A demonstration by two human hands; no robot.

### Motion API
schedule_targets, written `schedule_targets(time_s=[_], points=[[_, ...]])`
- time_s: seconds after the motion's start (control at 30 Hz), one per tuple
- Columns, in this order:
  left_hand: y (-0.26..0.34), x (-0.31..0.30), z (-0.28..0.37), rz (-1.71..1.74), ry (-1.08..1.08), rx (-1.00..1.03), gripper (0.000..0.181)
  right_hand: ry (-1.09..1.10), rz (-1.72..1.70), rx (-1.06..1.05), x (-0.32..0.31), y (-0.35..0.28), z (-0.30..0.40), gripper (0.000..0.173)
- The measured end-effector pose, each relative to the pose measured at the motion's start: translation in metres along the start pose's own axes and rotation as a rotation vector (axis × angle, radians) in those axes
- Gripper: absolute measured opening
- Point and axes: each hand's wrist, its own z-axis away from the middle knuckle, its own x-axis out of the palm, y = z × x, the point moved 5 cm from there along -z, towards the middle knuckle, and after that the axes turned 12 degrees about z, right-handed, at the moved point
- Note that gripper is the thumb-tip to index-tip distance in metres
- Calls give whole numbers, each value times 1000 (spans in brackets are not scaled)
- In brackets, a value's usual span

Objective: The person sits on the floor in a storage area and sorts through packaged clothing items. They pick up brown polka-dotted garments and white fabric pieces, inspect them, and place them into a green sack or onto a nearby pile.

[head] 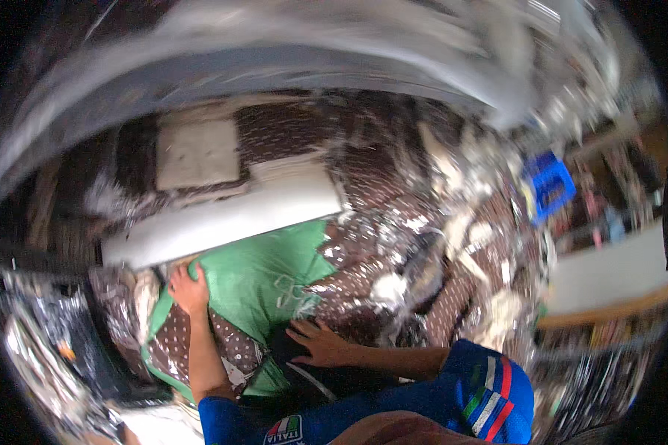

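A green sheet (256,267), fabric or plastic, lies before me over brown dotted material (170,334). On the sheet's left part rests my left hand (188,289), its thumb apart from the fingers at a rounded edge; whether it pinches the sheet cannot be told. My right hand (317,340) is spread with fingers apart over a dark surface, just below the sheet's lower right side, and holds nothing visible. Beyond the sheet is a long white panel or board (222,222), slanting up to the right. The picture is blurred.
Shiny plastic-wrapped brown dotted material (367,245) spreads to the right. A beige square piece (197,153) lies behind the white panel. Farther right are a blue plastic container (551,186) and a pale tabletop (607,278). Dark plastic-wrapped material (72,339) is at the left.
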Motion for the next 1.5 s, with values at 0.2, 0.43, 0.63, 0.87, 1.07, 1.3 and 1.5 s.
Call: schedule_targets(time_s=[0.2, 0.43, 0.63, 0.87, 1.07, 1.3, 1.5], points=[[32, -4, -25, -98, -444, -4, 65, 39, -127, 204, 7, -28, 26, 95], [90, -129, 63, 495, -285, 423, 53, 126, -203, 282, 13, -49, 45, 94], [-56, -183, 227, 494, -150, 233, 43, 296, -7, 417, 24, -57, 66, 83], [-212, -238, 348, 389, 79, -209, 68, 228, 125, 502, 6, -76, 95, 102], [-201, -259, 443, 206, -159, -588, 101, 76, 328, 408, 15, -88, 72, 113], [-147, -307, 461, 81, -166, -484, 80, 37, 252, 374, 15, -87, 64, 119], [-124, -293, 437, 181, 62, -108, 77, 111, 181, 361, 18, -79, 66, 120]])
